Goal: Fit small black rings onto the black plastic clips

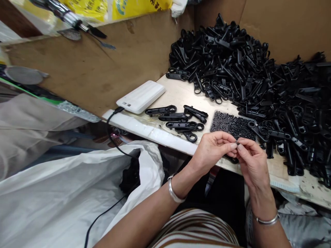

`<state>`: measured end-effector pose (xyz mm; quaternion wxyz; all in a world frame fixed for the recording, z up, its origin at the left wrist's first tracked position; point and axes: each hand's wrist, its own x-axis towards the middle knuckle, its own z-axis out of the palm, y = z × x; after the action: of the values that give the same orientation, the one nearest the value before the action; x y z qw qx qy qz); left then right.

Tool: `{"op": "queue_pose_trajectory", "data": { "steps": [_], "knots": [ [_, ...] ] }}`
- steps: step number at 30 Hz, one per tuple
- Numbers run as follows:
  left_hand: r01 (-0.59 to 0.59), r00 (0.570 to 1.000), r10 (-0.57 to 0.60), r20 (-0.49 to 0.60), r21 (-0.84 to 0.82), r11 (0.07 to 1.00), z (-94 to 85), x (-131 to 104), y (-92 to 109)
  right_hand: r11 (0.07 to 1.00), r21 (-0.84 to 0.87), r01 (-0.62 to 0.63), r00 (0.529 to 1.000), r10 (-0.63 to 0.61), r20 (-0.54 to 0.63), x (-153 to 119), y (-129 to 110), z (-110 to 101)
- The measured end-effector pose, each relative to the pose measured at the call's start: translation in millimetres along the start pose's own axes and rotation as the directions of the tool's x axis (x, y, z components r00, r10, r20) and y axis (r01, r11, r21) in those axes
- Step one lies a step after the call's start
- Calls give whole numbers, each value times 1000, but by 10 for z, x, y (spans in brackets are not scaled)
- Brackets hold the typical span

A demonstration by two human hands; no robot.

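My left hand [213, 150] and my right hand [252, 158] meet fingertip to fingertip above the table's front edge. Both are pinched closed around something tiny and dark, too small to name. Just beyond them lies a shallow clear tray [212, 120] filled with small black and grey parts [230, 124]. To the left of my hands, several black plastic handle-like pieces with ring ends [181, 124] lie in a loose group. A few similar black pieces [274, 133] lie by the tray's right side.
A large heap of black plastic pieces [227, 62] fills the back and right, against cardboard walls [287, 27]. At left are a white power bank [141, 96] with a black cable [110, 134], a powered screwdriver [64, 13] and a white sack [77, 186] below the table edge.
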<state>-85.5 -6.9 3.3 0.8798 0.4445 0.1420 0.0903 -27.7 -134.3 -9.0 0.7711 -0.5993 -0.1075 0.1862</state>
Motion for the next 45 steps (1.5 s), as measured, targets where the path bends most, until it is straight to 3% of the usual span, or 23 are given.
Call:
{"op": "queue_pose_trajectory", "data": {
  "steps": [14, 21, 29, 35, 41, 45],
  "knots": [
    [-18, 1000, 16, 22, 77, 997, -17, 8, -20, 984, -153, 86, 995, -76, 68, -17, -6, -74],
    [-35, 999, 31, 38, 105, 994, -46, 7, -24, 860, -450, 242, 970, -207, 126, -23, -83, -96],
    [-81, 996, 74, 44, 202, 976, -55, 5, -15, 885, -416, 209, 978, -181, 106, -52, -68, -103],
    [-174, 983, 180, 27, 418, 891, -38, -33, -50, 701, -630, 334, 938, -315, 146, -147, -110, -83],
    [-323, 935, 330, 128, 686, 651, -22, -70, -38, 495, -716, 493, 858, -416, 302, -145, -155, -102],
    [-402, 899, 385, 210, 746, 532, -32, -57, -34, 371, -723, 583, 799, -426, 425, -108, -165, -143]
  ]
}}
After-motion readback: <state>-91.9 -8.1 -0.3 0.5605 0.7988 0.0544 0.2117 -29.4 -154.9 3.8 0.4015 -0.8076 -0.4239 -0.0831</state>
